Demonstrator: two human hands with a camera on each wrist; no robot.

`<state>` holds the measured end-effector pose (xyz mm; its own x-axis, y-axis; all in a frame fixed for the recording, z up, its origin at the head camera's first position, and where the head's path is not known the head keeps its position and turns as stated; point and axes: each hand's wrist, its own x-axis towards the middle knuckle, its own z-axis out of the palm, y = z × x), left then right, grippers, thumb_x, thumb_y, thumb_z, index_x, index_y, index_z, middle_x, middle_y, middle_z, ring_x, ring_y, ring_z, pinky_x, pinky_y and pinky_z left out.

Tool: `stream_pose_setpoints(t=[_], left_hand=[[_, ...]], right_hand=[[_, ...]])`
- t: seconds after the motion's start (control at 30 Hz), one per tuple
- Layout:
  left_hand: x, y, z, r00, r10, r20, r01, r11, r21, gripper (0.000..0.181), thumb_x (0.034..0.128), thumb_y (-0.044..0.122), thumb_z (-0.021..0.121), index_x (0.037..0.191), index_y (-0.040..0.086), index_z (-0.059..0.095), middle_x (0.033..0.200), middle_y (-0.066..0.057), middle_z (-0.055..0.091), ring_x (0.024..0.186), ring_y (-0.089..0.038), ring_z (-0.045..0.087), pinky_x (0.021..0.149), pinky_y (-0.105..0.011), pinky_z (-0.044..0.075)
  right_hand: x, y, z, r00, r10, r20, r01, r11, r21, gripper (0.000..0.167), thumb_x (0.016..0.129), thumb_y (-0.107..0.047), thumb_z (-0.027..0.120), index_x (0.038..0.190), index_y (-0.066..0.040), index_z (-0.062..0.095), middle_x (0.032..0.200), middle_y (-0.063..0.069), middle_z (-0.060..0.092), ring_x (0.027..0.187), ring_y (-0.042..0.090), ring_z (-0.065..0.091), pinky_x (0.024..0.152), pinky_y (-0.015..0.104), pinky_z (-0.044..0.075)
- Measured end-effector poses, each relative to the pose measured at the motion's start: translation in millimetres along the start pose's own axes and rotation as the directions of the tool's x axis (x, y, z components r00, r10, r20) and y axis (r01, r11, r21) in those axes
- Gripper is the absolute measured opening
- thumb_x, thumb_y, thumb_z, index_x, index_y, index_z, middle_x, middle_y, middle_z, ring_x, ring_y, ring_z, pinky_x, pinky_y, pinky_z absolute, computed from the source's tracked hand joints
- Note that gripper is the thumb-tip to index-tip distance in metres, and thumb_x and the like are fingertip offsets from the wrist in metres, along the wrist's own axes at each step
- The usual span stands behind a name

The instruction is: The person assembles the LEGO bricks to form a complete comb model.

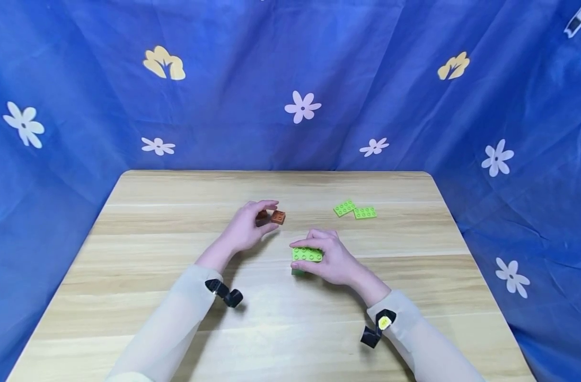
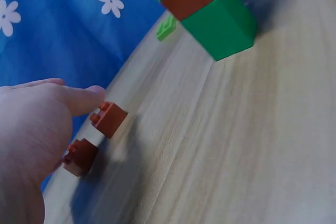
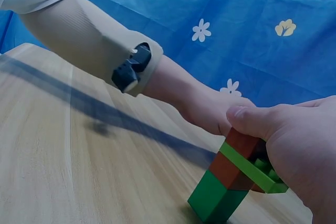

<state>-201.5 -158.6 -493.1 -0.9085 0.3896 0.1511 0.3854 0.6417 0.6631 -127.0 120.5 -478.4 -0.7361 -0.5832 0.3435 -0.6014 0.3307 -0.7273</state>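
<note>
My right hand [image 1: 335, 260] grips the upper part of a block stack, thumb on one side and fingers on the other; a light green studded plate [image 1: 307, 254] shows at its top. In the right wrist view the stack has a green block [image 3: 216, 199] at the bottom, with brown blocks [image 3: 229, 172] and a light green plate [image 3: 247, 167] above. My left hand [image 1: 245, 225] is around two small brown blocks, its thumb and fingers spread apart. In the left wrist view, the brown blocks [image 2: 109, 119] stand on the table beside the hand, with a gap between them.
Two light green plates [image 1: 344, 208] lie towards the back of the wooden table [image 1: 166, 212], right of centre, their corners close together. A blue curtain [image 1: 252, 69] with flower prints hangs behind the table and along both sides.
</note>
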Motion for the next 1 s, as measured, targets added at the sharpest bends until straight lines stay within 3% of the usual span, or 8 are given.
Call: stream_pose_setpoints(t=[0.27, 0.53, 0.8, 1.0], left_hand=[[16.0, -11.6, 9.4, 0.998, 0.058, 0.008, -0.059, 0.988, 0.140, 0.054, 0.0944, 0.030, 0.083, 0.145, 0.024, 0.065, 0.140, 0.000, 0.067, 0.133, -0.025, 0.050, 0.109, -0.053, 0.025], [24.0, -14.5, 15.3, 0.997, 0.051, 0.050, -0.062, 0.967, 0.245, 0.047, 0.0969, 0.034, 0.079, 0.140, 0.021, 0.068, 0.136, -0.002, 0.069, 0.128, -0.026, 0.052, 0.108, -0.059, 0.020], [24.5, -13.7, 17.0, 0.998, 0.043, 0.040, -0.051, 0.969, 0.243, 0.042, 0.0965, 0.029, 0.080, 0.135, 0.016, 0.070, 0.135, -0.004, 0.070, 0.125, -0.026, 0.055, 0.112, -0.063, 0.017], [25.1, -8.7, 14.1, 0.999, 0.045, 0.028, -0.050, 0.976, 0.213, 0.040, 0.0989, 0.033, 0.078, 0.134, 0.016, 0.066, 0.132, -0.003, 0.070, 0.126, -0.026, 0.056, 0.112, -0.058, 0.020]], right_hand=[[-1.8, 3.2, 1.0, 1.000, -0.010, -0.002, 0.010, 1.000, -0.001, 0.045, 0.088, -0.035, 0.089, 0.129, -0.022, 0.078, 0.093, -0.016, 0.058, 0.088, 0.004, 0.058, 0.094, 0.045, 0.035], [-0.3, 2.7, 1.0, 1.000, -0.018, 0.002, 0.018, 1.000, -0.019, 0.044, 0.088, -0.035, 0.089, 0.129, -0.022, 0.077, 0.093, -0.016, 0.059, 0.087, 0.003, 0.057, 0.093, 0.044, 0.036], [-0.2, 1.8, 0.3, 1.000, -0.006, 0.012, 0.006, 1.000, -0.021, 0.044, 0.089, -0.037, 0.088, 0.129, -0.022, 0.077, 0.093, -0.018, 0.058, 0.087, 0.003, 0.057, 0.094, 0.043, 0.036], [0.1, 2.5, 0.2, 1.000, -0.003, 0.013, 0.003, 1.000, -0.025, 0.045, 0.089, -0.038, 0.088, 0.130, -0.023, 0.077, 0.094, -0.018, 0.059, 0.087, 0.003, 0.058, 0.094, 0.043, 0.037]])
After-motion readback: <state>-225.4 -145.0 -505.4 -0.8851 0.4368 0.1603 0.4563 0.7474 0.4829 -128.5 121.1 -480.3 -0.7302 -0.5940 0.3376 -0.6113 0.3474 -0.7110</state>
